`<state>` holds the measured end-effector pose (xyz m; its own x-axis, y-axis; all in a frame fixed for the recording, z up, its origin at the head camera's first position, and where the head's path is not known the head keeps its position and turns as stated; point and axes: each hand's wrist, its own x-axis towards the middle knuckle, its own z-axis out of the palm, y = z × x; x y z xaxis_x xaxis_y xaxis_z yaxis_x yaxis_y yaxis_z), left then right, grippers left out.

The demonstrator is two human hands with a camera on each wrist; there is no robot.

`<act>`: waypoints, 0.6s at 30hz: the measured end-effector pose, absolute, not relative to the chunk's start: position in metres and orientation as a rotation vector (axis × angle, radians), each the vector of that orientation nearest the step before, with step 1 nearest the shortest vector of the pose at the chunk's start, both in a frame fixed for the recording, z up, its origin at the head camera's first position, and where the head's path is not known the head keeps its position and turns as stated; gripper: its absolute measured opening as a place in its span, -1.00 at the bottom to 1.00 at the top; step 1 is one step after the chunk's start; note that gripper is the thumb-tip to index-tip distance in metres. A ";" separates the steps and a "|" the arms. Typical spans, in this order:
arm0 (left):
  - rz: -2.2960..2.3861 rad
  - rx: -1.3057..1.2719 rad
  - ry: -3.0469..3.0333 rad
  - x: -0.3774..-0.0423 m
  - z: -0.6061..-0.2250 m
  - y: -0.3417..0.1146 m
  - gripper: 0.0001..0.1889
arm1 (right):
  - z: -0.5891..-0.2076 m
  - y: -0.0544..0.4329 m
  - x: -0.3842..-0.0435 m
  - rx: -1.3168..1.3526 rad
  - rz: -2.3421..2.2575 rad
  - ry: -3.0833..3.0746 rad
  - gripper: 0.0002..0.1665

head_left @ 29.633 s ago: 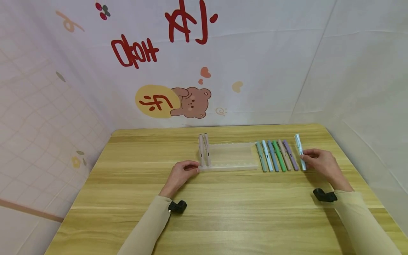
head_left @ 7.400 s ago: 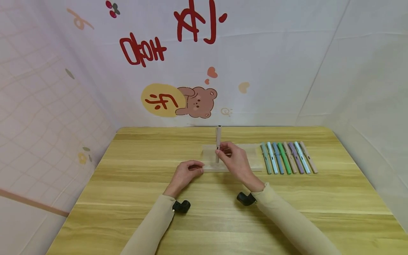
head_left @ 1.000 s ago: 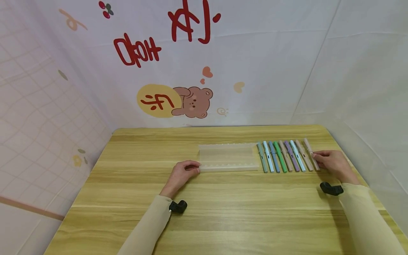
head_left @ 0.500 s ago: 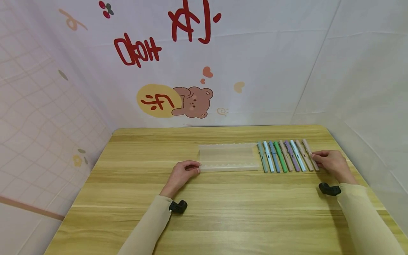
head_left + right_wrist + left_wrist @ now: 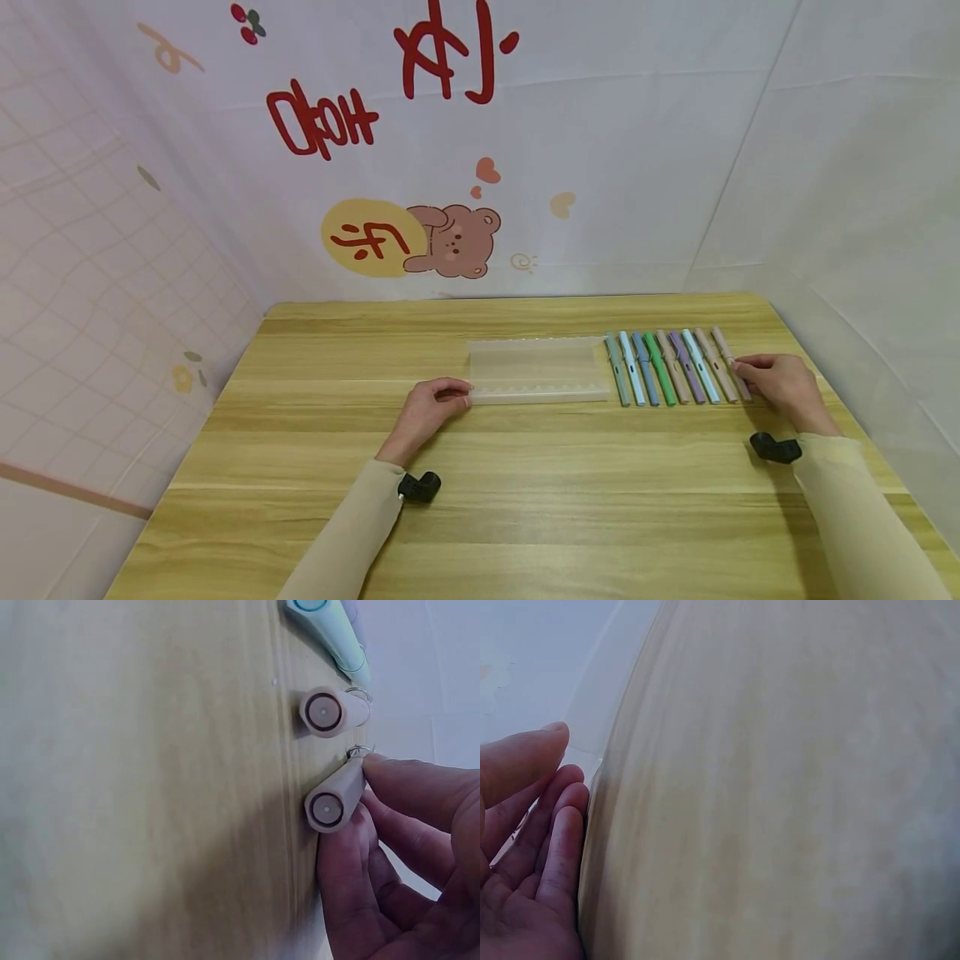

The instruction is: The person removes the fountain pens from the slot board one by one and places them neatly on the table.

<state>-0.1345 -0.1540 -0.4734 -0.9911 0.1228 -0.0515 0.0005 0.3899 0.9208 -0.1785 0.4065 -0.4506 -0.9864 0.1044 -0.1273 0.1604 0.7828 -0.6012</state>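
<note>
A clear plastic pen holder (image 5: 536,397) with a notched front strip lies mid-table, with no pens in it. My left hand (image 5: 423,417) holds its front left corner between thumb and fingers; in the left wrist view the see-through edge (image 5: 592,712) runs up from the fingertips. To the right, my right hand (image 5: 783,387) pinches the rightmost pen (image 5: 722,346), a pinkish-beige capped one, at the end of a row. In the right wrist view this pen (image 5: 337,799) lies on the table, thumb on its upper side, next to another beige pen (image 5: 330,711).
Several capped pens lie side by side right of the holder, among them a grey-green pen (image 5: 617,371), a bright green pen (image 5: 660,369), a purple pen (image 5: 687,367) and a pale blue pen (image 5: 700,367). A white wall cloth (image 5: 615,125) rises behind the wooden table (image 5: 525,500).
Two beige pens stood in the holder at first; both now lie at the row's right end. Over the last second the rightmost pen shifted slightly left. The left hand stayed at the holder's corner.
</note>
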 end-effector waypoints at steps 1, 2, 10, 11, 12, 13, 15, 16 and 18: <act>1.672 0.117 2.527 -0.135 -0.474 -0.154 -0.80 | -0.451 0.406 -0.178 0.217 -0.985 2.880 -0.32; 1.672 0.119 2.528 -0.135 -0.474 -0.154 -0.80 | -0.450 0.406 -0.178 0.218 -0.983 2.877 -0.31; 1.665 0.133 2.526 -0.136 -0.473 -0.152 -0.79 | -0.448 0.409 -0.174 0.216 -0.936 2.895 -0.28; 1.668 0.127 2.521 -0.137 -0.473 -0.152 -0.79 | -0.447 0.409 -0.173 0.217 -0.941 2.894 -0.27; 1.669 0.126 2.517 -0.137 -0.473 -0.152 -0.80 | -0.447 0.409 -0.172 0.221 -0.947 2.890 -0.26; 1.670 0.123 2.509 -0.137 -0.473 -0.152 -0.79 | -0.447 0.409 -0.171 0.228 -0.956 2.884 -0.25; 1.671 0.124 2.505 -0.137 -0.472 -0.152 -0.79 | -0.445 0.408 -0.169 0.219 -0.985 2.859 -0.22; 1.672 0.132 2.505 -0.137 -0.472 -0.153 -0.78 | -0.444 0.407 -0.168 0.213 -0.990 2.851 -0.20; 1.685 0.140 2.486 -0.136 -0.471 -0.154 -0.75 | -0.440 0.404 -0.166 0.181 -0.993 2.841 -0.16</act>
